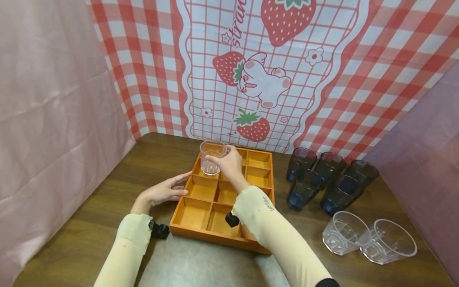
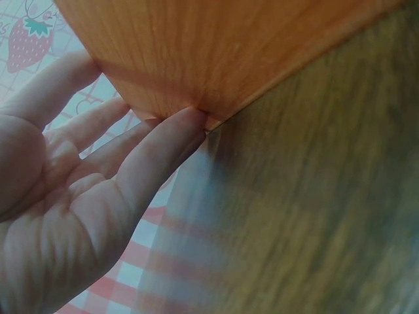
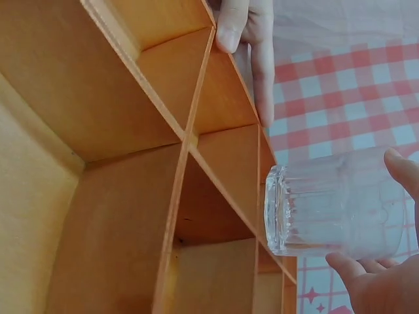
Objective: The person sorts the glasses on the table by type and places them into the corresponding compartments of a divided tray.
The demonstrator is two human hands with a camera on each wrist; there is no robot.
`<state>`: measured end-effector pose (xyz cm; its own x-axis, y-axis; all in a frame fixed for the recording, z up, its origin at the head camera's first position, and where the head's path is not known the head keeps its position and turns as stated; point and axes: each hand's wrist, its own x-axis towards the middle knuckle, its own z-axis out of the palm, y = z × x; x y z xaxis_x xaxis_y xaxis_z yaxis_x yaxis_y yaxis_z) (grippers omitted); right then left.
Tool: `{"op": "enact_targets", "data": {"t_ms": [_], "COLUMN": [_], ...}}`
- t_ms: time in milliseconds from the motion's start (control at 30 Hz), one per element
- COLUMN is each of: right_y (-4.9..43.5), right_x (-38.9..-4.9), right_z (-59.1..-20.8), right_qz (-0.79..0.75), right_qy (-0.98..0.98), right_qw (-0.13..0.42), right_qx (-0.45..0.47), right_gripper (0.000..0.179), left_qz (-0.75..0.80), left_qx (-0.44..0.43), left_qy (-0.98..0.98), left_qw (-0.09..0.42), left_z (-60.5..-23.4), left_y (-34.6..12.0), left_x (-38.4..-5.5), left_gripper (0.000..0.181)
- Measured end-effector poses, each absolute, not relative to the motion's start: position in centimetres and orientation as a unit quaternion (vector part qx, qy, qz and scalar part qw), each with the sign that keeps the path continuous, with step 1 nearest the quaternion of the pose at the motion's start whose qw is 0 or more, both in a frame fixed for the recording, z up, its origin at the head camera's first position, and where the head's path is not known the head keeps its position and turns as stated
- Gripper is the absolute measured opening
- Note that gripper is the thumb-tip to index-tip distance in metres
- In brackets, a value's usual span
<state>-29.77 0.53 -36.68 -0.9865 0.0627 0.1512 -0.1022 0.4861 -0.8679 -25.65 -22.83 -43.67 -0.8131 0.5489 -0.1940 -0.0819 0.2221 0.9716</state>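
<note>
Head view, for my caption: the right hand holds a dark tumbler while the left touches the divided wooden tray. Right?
Not dark: the head view shows the right hand holding a clear tumbler; the left hand does touch the wooden tray.

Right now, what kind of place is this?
Maybe a curtained-off nook set up for table work, though I can't be sure: a strawberry-print cloth hangs behind the brown table, and pink fabric hangs along the left side.

Head view looks down; closer wrist views share tray [image 1: 201, 234].
</note>
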Motion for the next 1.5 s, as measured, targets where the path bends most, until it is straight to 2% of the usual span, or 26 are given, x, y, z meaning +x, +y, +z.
{"op": "enact_targets", "data": {"t_ms": [367,767,1133,1500], "right_y": [0.8,0.6,0.1,1.2], "right_x": [-29.8,-29.8,-29.6,-29.3], "right_z": [-38.1,-39.1,-39.4,-38.4], "right_qz": [0.523,0.492,0.463,0.488], "right_qy": [-0.852,-0.87,-0.886,-0.871], "right_qw": [0.038,0.018,0.027,-0.036], "right_qx": [0.016,0.014,0.023,0.039], "right_gripper": [0.082,0.081,0.081,0.091], "left_qz": [0.598,0.596,0.593,0.594], "left_qx": [0.161,0.157,0.154,0.161], "left_qy": [0.741,0.744,0.748,0.746], "left_qw": [0.259,0.256,0.255,0.256], "left_z": [-43.7,-43.7,-43.8,-43.5], "left_y": [-22.8,-22.7,-22.8,-22.8], "left_x": [-25.7,-25.6,-25.6,-25.5], "left_gripper": [0.074,0.073,0.073,0.074]}}
